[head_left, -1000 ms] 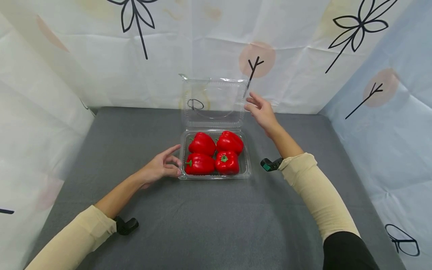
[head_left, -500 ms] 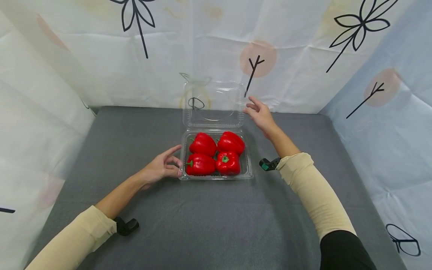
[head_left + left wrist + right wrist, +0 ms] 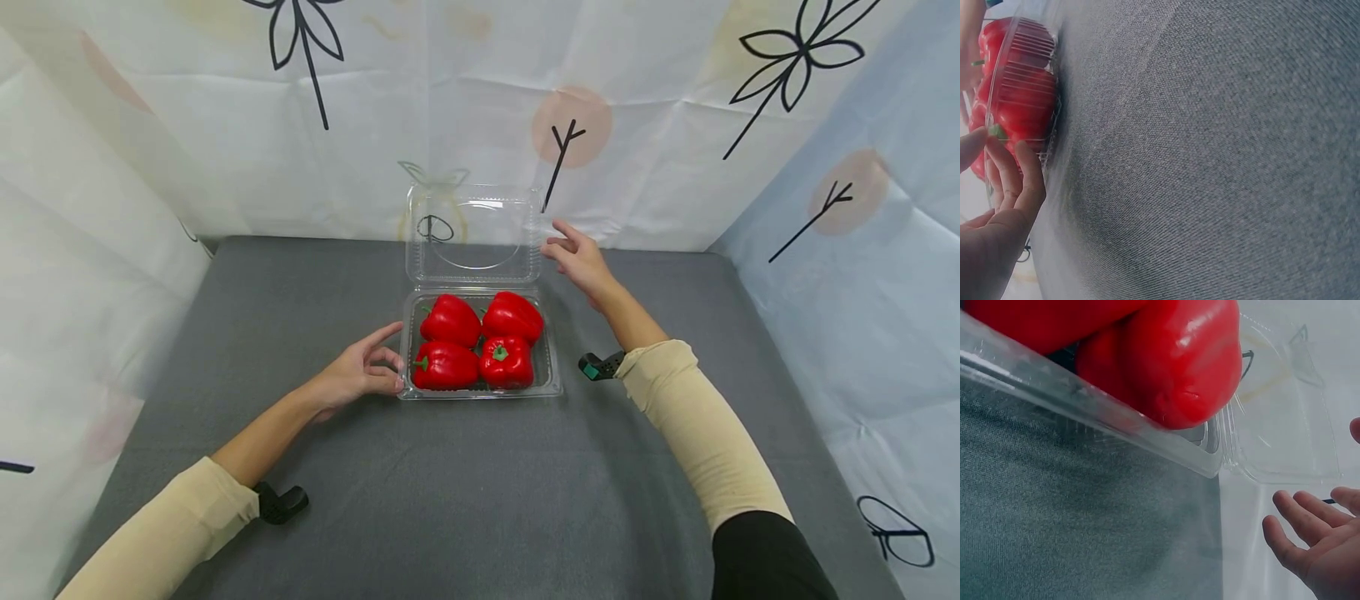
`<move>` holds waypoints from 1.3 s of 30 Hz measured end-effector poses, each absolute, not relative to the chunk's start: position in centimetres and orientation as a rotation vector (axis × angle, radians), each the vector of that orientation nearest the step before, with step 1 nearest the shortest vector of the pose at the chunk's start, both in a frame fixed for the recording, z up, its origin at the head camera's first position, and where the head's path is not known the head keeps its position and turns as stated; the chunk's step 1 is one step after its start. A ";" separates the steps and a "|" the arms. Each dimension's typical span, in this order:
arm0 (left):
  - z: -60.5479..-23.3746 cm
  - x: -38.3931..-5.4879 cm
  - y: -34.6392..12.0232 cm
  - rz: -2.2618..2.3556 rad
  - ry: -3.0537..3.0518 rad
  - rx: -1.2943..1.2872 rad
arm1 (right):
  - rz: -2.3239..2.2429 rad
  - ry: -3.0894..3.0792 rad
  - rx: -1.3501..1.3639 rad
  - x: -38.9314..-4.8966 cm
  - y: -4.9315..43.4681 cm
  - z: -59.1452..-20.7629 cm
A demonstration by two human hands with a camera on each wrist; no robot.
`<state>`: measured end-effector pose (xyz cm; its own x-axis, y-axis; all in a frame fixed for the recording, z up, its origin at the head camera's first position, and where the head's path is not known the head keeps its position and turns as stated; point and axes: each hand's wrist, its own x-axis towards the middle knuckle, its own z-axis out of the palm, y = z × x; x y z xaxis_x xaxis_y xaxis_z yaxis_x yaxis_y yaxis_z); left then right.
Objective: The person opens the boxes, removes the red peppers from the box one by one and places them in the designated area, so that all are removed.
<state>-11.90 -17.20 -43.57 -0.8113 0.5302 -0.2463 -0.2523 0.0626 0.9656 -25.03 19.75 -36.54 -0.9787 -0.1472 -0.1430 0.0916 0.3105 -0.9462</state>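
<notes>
Several red bell peppers (image 3: 447,365) with green stems lie in a clear plastic clamshell container (image 3: 480,395). Its transparent lid (image 3: 474,271) stands raised at the back, hinged to the base. At the container's left side is my left hand (image 3: 352,375), fingers spread loosely. In the left wrist view, its fingertips (image 3: 1024,149) touch the rim and side wall beside a pepper (image 3: 1029,103). My right hand (image 3: 583,262) hovers at the lid's right edge, holding nothing. The right wrist view shows its relaxed fingers (image 3: 1300,515) apart from the lid (image 3: 1291,425).
A grey cloth (image 3: 480,500) covers the table under the container. White patterned fabric (image 3: 465,100) hangs behind it, with more fabric (image 3: 862,333) at the right side and the left. Wrist devices (image 3: 281,504) are worn on both arms.
The lid's top edge has shifted slightly lower in the head view. My right hand has come down a little beside it. The left hand and the peppers look almost unmoved.
</notes>
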 end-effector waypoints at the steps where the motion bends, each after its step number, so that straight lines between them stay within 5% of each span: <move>1: -43.6 -11.9 -17.2 1.805 1.788 0.277 | -1.728 2.374 -0.054 -25.0 19.8 -36.5; 39: -43.6 -12.0 -17.2 1.785 1.800 0.269 | -1.272 2.335 -0.782 -18.8 22.6 -36.0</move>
